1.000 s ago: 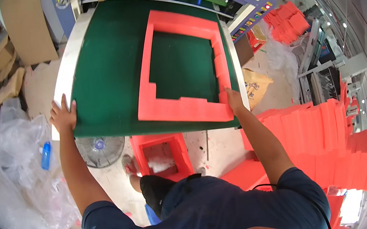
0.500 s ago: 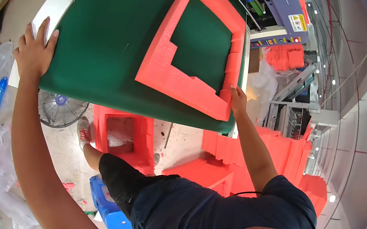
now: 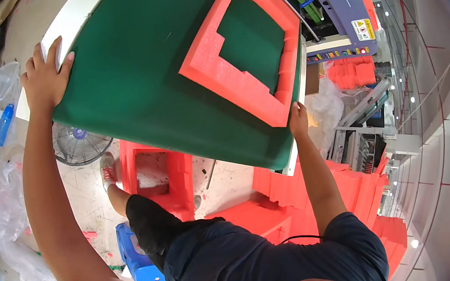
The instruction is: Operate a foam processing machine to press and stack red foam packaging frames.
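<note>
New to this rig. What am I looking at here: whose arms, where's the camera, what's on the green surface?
No machine is doing the work: these are a person's own two bare arms. The single view comes from a fisheye camera worn on the person's head, looking down, so straight edges bend near the rim. The left hand lies on the corner of a green-topped table. The right hand rests at the table's near edge, touching the corner of a red foam frame with a stepped rectangular opening, lying flat on the green. Neither hand closes a grip on anything. Below are a floor fan, a blue stool and stacked red foam pieces.
</note>
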`<action>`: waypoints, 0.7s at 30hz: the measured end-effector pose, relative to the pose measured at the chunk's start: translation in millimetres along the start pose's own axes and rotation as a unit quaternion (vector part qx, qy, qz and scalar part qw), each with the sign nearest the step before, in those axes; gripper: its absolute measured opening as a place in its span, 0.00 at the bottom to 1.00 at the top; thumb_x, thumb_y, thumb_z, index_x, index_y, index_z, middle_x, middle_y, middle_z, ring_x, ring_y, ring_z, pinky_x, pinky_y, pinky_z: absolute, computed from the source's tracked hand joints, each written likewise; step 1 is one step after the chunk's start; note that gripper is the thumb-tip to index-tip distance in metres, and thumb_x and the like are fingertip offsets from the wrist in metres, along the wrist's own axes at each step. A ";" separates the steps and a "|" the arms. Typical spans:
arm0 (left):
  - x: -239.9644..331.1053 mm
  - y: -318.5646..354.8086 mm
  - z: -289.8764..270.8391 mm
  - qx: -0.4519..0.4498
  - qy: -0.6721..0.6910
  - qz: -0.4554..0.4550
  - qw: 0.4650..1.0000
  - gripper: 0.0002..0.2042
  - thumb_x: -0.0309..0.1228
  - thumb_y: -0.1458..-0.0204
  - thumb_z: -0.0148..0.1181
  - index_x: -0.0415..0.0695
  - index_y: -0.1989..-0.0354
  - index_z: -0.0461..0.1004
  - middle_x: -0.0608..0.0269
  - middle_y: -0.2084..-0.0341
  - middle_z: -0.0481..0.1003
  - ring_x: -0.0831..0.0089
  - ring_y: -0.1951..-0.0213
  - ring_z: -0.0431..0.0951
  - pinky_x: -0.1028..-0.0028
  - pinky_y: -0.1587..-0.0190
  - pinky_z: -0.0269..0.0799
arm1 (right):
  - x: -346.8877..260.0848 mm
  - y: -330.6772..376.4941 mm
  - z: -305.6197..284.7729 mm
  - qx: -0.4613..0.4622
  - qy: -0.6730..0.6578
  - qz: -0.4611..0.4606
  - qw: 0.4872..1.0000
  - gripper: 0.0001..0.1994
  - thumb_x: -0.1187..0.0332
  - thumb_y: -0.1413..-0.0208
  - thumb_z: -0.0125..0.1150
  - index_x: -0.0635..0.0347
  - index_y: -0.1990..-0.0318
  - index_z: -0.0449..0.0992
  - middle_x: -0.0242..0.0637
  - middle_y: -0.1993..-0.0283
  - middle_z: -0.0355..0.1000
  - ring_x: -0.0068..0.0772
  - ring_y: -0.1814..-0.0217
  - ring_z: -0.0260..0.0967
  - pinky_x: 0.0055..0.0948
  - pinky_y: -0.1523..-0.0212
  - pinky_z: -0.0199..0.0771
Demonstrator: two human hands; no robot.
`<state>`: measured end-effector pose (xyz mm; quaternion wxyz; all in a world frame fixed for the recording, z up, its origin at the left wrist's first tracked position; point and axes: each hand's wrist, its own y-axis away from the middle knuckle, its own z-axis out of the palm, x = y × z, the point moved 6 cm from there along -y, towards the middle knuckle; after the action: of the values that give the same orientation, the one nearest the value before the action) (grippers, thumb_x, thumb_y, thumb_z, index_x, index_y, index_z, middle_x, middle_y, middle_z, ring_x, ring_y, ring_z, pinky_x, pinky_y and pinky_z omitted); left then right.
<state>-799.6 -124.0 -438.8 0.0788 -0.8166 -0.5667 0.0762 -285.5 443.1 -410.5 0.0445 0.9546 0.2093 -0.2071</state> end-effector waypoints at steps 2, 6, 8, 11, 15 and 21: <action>-0.5 -2.3 -3.0 -0.002 0.006 -0.004 1.000 0.28 0.62 0.39 0.40 0.73 0.30 0.59 0.52 0.30 0.57 0.50 0.32 0.61 0.45 0.35 0.56 | 49.2 0.3 -12.2 0.047 0.120 0.030 0.991 0.37 0.40 0.35 0.45 0.67 0.34 0.64 0.58 0.37 0.67 0.53 0.34 0.66 0.43 0.35 0.63; 26.4 -20.1 -8.7 0.023 0.027 0.007 0.999 0.28 0.62 0.39 0.41 0.73 0.30 0.59 0.53 0.29 0.56 0.50 0.32 0.61 0.45 0.35 0.56 | 200.5 -14.4 -34.9 0.037 0.134 0.099 0.985 0.39 0.37 0.35 0.42 0.64 0.32 0.59 0.62 0.34 0.64 0.63 0.31 0.61 0.48 0.33 0.61; 2.4 1.2 4.4 -0.001 0.006 -0.001 1.000 0.28 0.61 0.39 0.43 0.73 0.30 0.59 0.53 0.29 0.56 0.49 0.32 0.60 0.45 0.35 0.55 | 163.6 15.7 -5.1 -0.027 0.101 0.085 0.991 0.32 0.41 0.32 0.40 0.64 0.39 0.64 0.63 0.40 0.69 0.65 0.36 0.65 0.50 0.39 0.65; 4.0 2.2 13.7 -0.021 0.026 -0.006 0.999 0.28 0.60 0.39 0.45 0.73 0.30 0.58 0.54 0.29 0.55 0.49 0.31 0.58 0.46 0.34 0.54 | 169.0 18.3 -5.2 0.004 0.033 0.072 0.997 0.25 0.46 0.30 0.38 0.61 0.48 0.65 0.63 0.49 0.73 0.70 0.46 0.69 0.55 0.48 0.67; -0.7 -6.1 -0.6 -0.024 0.027 -0.010 0.999 0.29 0.60 0.39 0.45 0.74 0.29 0.56 0.55 0.28 0.54 0.48 0.31 0.57 0.45 0.34 0.53 | 168.4 17.0 -8.7 0.049 0.017 0.088 0.995 0.22 0.47 0.30 0.38 0.58 0.49 0.65 0.62 0.53 0.74 0.71 0.49 0.69 0.56 0.51 0.67; 2.1 -19.3 16.2 -0.045 -0.004 0.003 0.999 0.30 0.61 0.39 0.43 0.73 0.28 0.53 0.55 0.28 0.53 0.47 0.32 0.59 0.43 0.35 0.55 | 162.7 14.2 -14.9 0.032 0.046 0.143 0.988 0.23 0.46 0.30 0.36 0.57 0.46 0.64 0.64 0.53 0.74 0.71 0.48 0.69 0.57 0.46 0.66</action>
<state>-820.0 -114.6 -450.6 0.0401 -0.8207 -0.5674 0.0541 -139.5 494.8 -464.3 0.0333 0.9841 0.0661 -0.1614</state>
